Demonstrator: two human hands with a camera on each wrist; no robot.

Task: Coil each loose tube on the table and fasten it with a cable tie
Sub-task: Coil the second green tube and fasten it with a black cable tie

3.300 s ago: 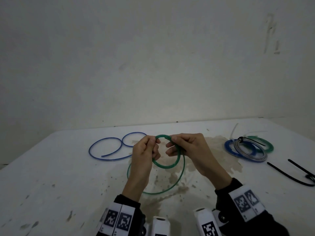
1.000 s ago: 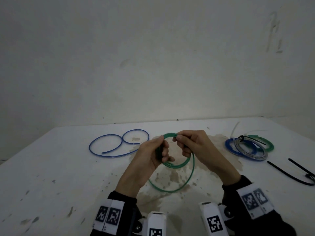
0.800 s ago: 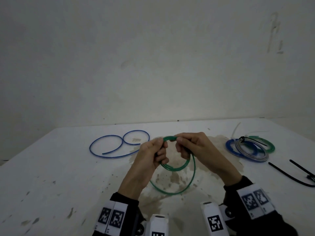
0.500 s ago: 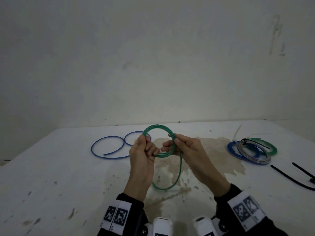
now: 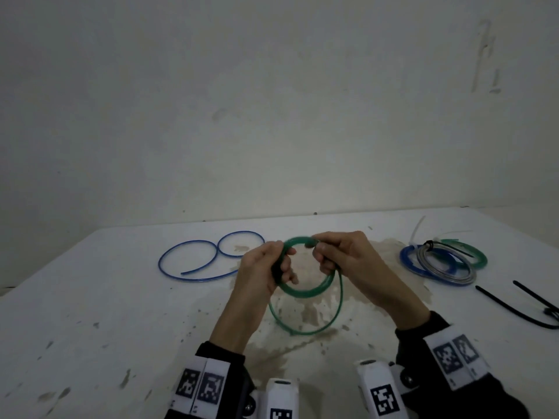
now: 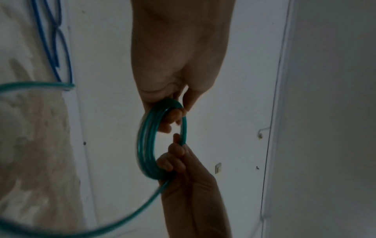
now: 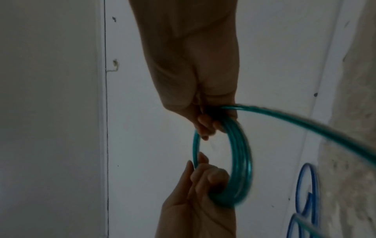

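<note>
Blue tube point(image 5: 208, 258) left; tied coils point(image 5: 441, 261) right of hands point(image 5: 305, 264)

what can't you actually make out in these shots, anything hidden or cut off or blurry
- Free end of the green tube: not findable in the head view; the trailing length blurs in both wrist views.
- Turn count: the left hand and right hand cover parts of the coil.
- Black cable ties: cut off by the head view's right edge.
- Finished coils: overlapping, too small to tell whether each is tied.
- Blue tube: partly cut off in both wrist views.
</note>
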